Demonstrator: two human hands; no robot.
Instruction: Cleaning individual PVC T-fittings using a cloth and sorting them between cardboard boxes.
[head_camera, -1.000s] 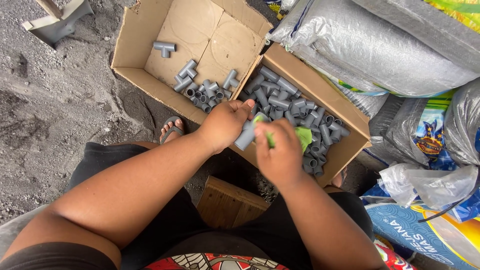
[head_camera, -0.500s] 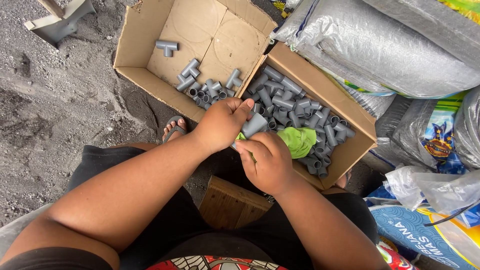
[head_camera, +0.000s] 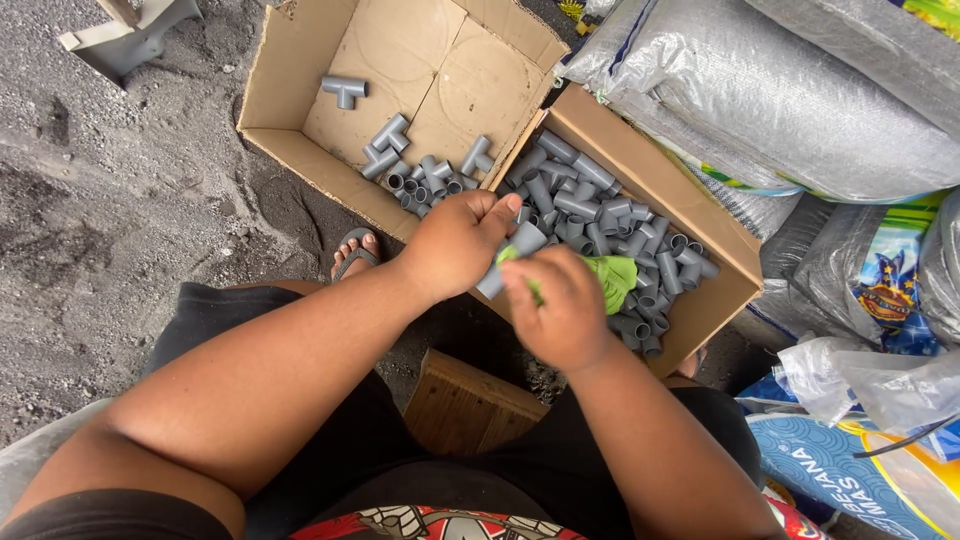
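The left hand (head_camera: 455, 243) pinches a short grey pipe piece (head_camera: 512, 255) over the near box (head_camera: 690, 300); the right hand (head_camera: 565, 305) grips a green cloth (head_camera: 612, 275), seemingly wiping it. Next likely needs dropping it at eleven o'clock among the tee fittings (head_camera: 420, 170).

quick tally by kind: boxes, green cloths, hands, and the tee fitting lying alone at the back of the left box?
Cardboard boxes: 2, left box and right box
Green cloth: 1
Hands: 2, left hand and right hand
Lone grey tee fitting: 1
Total: 6
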